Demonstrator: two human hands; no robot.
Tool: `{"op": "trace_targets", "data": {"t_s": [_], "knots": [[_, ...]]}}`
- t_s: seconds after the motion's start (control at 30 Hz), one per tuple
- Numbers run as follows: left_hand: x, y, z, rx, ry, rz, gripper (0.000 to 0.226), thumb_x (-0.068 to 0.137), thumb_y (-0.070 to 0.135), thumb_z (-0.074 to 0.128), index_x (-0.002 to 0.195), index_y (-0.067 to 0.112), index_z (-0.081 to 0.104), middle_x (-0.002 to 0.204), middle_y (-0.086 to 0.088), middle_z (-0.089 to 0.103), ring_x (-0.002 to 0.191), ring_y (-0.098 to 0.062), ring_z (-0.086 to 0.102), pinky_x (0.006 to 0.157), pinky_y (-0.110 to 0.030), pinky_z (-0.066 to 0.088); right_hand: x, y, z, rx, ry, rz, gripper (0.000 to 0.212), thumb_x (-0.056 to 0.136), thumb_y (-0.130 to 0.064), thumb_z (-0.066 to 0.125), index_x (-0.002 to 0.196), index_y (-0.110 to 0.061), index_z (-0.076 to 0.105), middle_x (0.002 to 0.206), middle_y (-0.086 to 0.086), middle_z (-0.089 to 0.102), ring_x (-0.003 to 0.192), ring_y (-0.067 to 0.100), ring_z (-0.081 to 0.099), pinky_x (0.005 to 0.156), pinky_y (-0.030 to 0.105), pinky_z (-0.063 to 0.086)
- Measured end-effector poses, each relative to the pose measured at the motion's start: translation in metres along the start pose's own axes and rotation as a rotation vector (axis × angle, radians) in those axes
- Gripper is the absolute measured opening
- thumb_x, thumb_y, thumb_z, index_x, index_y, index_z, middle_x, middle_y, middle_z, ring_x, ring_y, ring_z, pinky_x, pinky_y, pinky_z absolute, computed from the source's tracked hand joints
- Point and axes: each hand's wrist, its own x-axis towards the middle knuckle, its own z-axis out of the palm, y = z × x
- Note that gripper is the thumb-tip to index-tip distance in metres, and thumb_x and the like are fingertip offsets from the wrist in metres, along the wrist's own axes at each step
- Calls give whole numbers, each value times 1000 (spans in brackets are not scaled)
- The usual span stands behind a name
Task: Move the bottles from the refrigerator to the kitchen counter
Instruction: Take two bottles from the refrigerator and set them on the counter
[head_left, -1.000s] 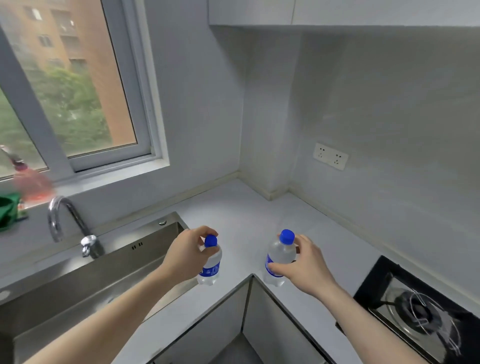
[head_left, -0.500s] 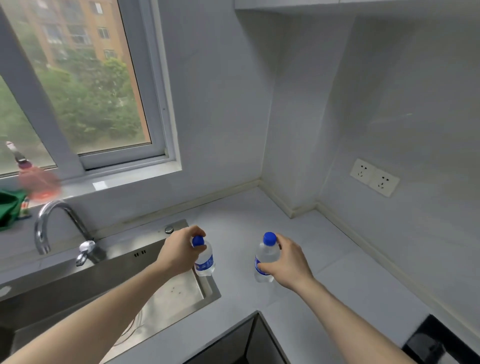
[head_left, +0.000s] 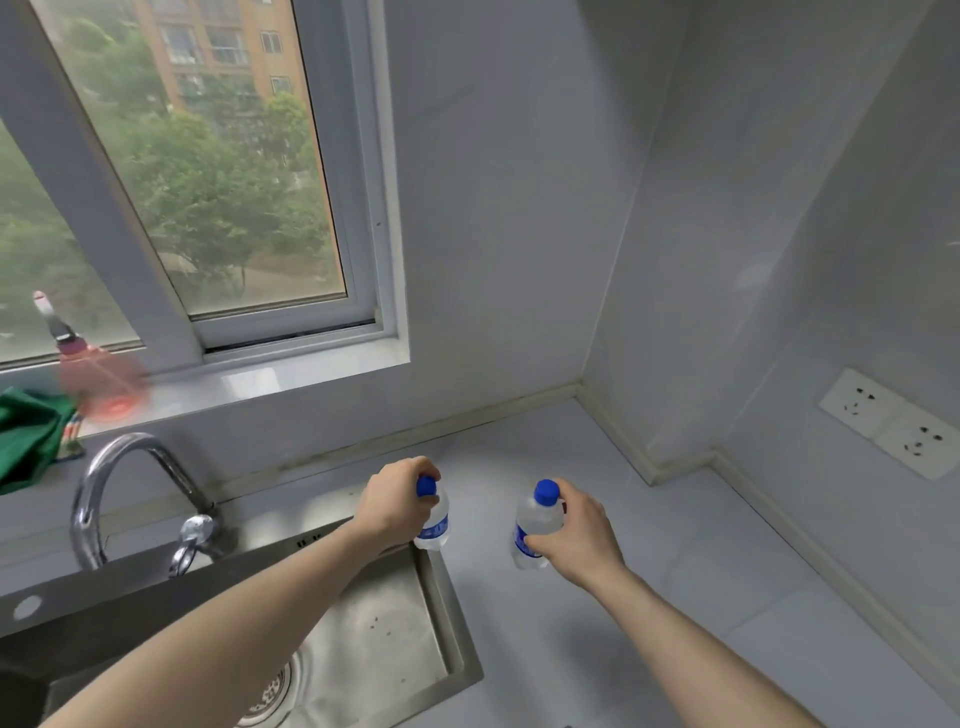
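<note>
Two small clear water bottles with blue caps and blue labels are held upright over the grey kitchen counter (head_left: 649, 561). My left hand (head_left: 392, 501) grips the left bottle (head_left: 435, 522) near its neck, just past the sink's far right corner. My right hand (head_left: 576, 535) grips the right bottle (head_left: 535, 522) around its body, a little to the right. Whether the bottles' bases touch the counter I cannot tell. The refrigerator is out of view.
A steel sink (head_left: 374, 639) with a curved tap (head_left: 104, 483) lies at the left. On the window sill stand a reddish bottle (head_left: 98, 384) and a green cloth (head_left: 26, 436). A wall socket (head_left: 893, 421) is at the right. Walls meet in a corner behind the counter.
Both hands have carried the bottles further in over the counter toward the back wall. The view has shifted forward, so the hob and cabinet edge have dropped out of sight.
</note>
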Motion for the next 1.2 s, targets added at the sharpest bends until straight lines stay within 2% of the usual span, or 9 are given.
{"op": "trace_targets", "data": {"t_s": [0.13, 0.33, 0.53, 0.73, 0.97, 1.2], "knots": [[42, -13, 4, -8, -13, -33, 27, 87, 24, 67, 113, 33, 67, 116, 12, 68, 105, -21, 62, 82, -30, 48, 41, -7, 14, -10, -2, 14, 42, 63, -16, 81, 100, -26, 63, 93, -9, 68, 87, 20, 65, 69, 33, 53], [102, -32, 19, -33, -31, -67, 29, 88, 18, 64, 114, 30, 67, 117, 9, 67, 105, -22, 61, 86, -33, 50, 102, -11, 38, -39, -13, 38, 51, 68, -17, 85, 112, -30, 62, 103, -12, 66, 96, 17, 61, 66, 22, 45], [148, -48, 30, -44, -26, -83, 29, 88, 13, 63, 113, 27, 66, 116, 8, 65, 104, -22, 61, 84, -31, 48, 159, -13, 63, -116, -22, 50, 52, 70, -19, 88, 115, -24, 64, 107, -7, 65, 98, 19, 59, 74, 24, 42], [177, -58, 33, -40, -15, -51, 29, 89, 11, 61, 114, 25, 65, 115, 7, 65, 101, -22, 62, 84, -33, 51, 203, -16, 85, -168, -38, 21, 57, 70, -14, 88, 122, -22, 65, 117, -3, 59, 108, 21, 58, 83, 26, 43], [207, -65, 38, -87, -13, -36, 26, 87, 10, 60, 109, 23, 65, 111, 4, 65, 98, -24, 61, 83, -33, 48, 245, -22, 111, -204, -47, 20, 53, 70, -10, 85, 118, -23, 66, 114, -7, 61, 101, 17, 57, 78, 23, 41], [222, -67, 44, -86, 1, 3, 28, 91, 7, 57, 116, 19, 64, 115, 3, 65, 101, -24, 61, 83, -30, 47, 278, -23, 139, -239, -36, 40, 41, 72, -11, 85, 108, -20, 67, 110, -3, 63, 98, 21, 61, 76, 25, 43]]}}
